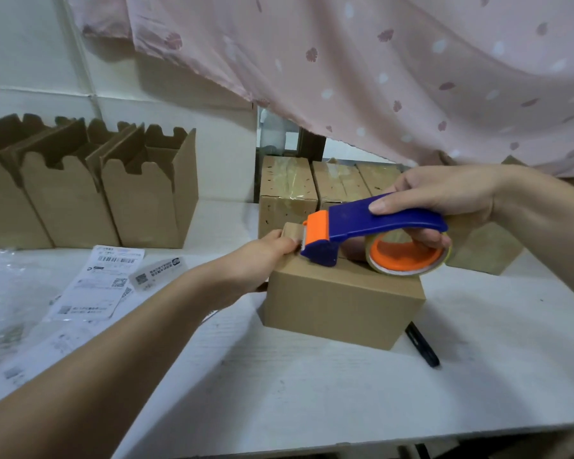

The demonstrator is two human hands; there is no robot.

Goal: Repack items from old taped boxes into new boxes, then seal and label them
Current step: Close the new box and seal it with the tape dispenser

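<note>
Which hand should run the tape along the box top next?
Right. The right hand grips the dispenser, its blade end at the left top edge of the box; the left hand holds that end steady.

Soft, moderately bright indoor light. Shadows fall rightward: open boxes (pixel 146 193) darken far wall (pixel 222 144); closed box (pixel 342 303) dims white table (pixel 312 392) at its right. Mild sheen on taped boxes (pixel 287 180). Wide-angle bowing along near table edge. Print on labels (pixel 93 286) at left slightly soft.
</note>
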